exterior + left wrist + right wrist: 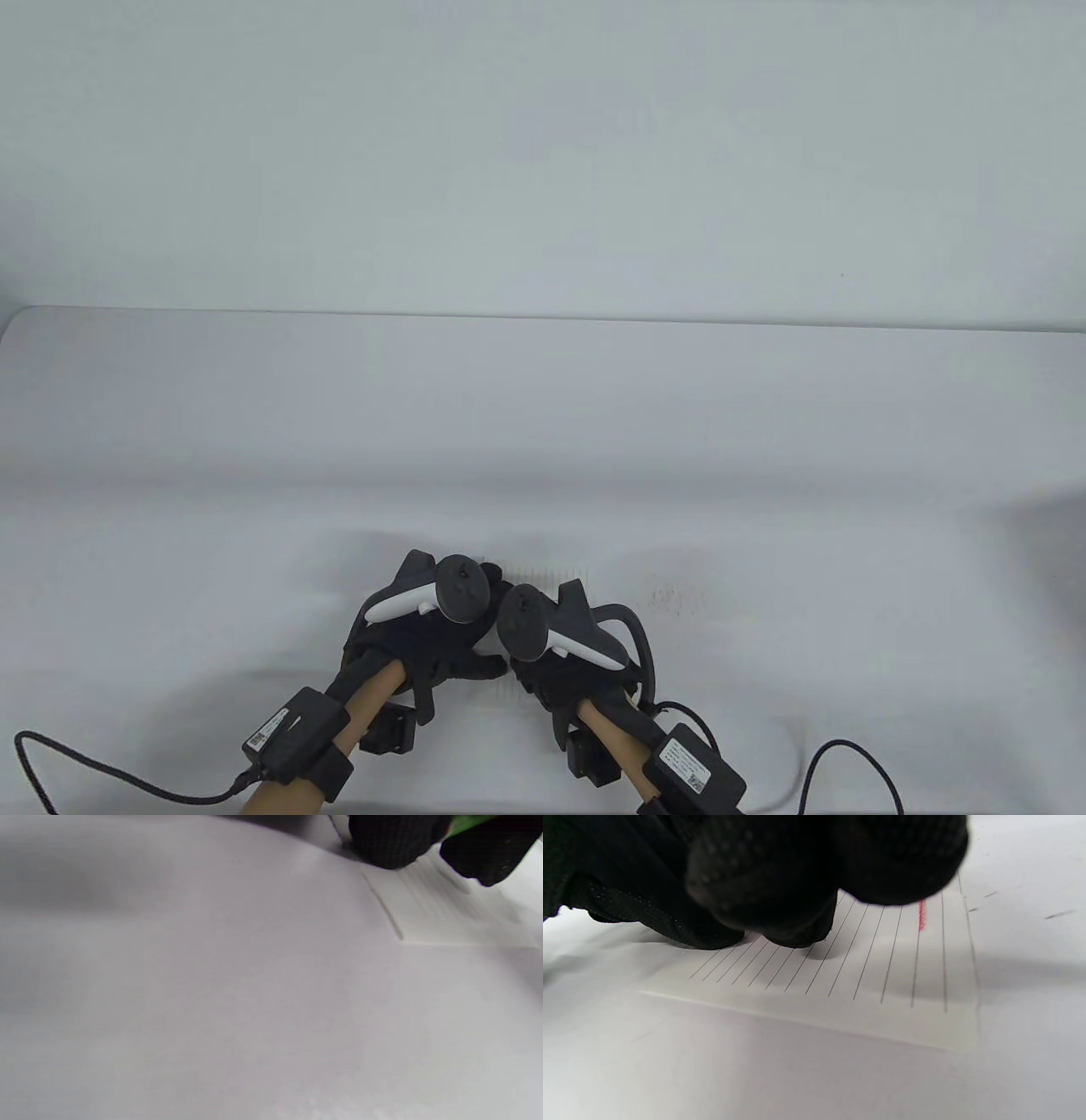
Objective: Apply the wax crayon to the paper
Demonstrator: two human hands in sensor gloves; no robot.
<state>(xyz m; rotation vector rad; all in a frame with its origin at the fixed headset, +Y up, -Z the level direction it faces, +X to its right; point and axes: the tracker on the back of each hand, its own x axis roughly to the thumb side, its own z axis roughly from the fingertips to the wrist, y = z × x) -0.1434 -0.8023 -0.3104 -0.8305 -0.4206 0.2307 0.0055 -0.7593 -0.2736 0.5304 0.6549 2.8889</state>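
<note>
Fingers (763, 895) of the right hand (560, 658) pressing on lined paper (882, 984) flat on the white counter (543, 441), their grip unclear, left hand (424, 632) touching alongside, grip also hidden, green crayon (468, 821) glimpsed between gloved fingertips, short red streak (922, 916) on the paper

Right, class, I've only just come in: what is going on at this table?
Two gloved hands work close together over a small sheet of lined paper lying flat on the white table. The left hand and right hand cover most of the sheet. A short red crayon mark already shows near one edge of the paper. A bit of green, perhaps a crayon, peeks out between the fingers, but who holds it is unclear.
</note>
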